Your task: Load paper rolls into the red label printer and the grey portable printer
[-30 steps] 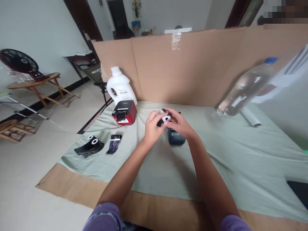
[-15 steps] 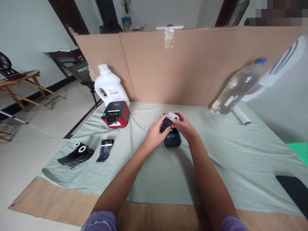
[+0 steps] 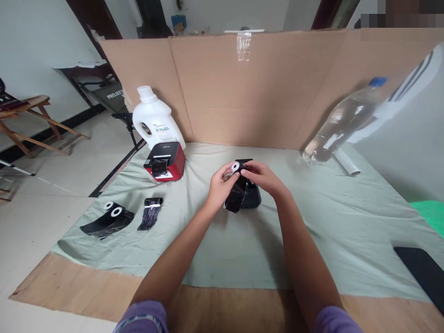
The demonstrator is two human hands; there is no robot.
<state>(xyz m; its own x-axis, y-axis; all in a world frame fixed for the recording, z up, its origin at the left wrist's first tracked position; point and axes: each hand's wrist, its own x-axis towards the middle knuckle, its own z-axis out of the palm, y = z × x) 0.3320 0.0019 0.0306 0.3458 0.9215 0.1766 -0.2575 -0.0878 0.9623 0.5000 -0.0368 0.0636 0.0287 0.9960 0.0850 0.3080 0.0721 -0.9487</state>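
Note:
Between my hands is a small roll of black-faced paper with a white core (image 3: 236,166), held above a dark label printer (image 3: 252,199). A loose black strip (image 3: 236,196) hangs from the roll in front of the printer's left side. My left hand (image 3: 221,185) pinches the roll from the left, thumb near the core. From the right, my right hand (image 3: 265,178) closes its fingers on the roll's upper edge and strip. Behind the fingers shows a raised dark part of the printer, perhaps its lid; my hands hide most of the printer's inside.
At the left stand a red and black printer (image 3: 165,161) and a white jug (image 3: 156,118). Unrolled black rolls (image 3: 107,221) and another black roll (image 3: 151,212) lie nearer. A water bottle (image 3: 343,125) leans right, by a white tube (image 3: 347,164). A phone (image 3: 419,270) lies near right.
The roll has been turned in my hands: its white core end now faces me, and the black strip hangs down. My left hand has shifted slightly left. The view has tilted a little downward.

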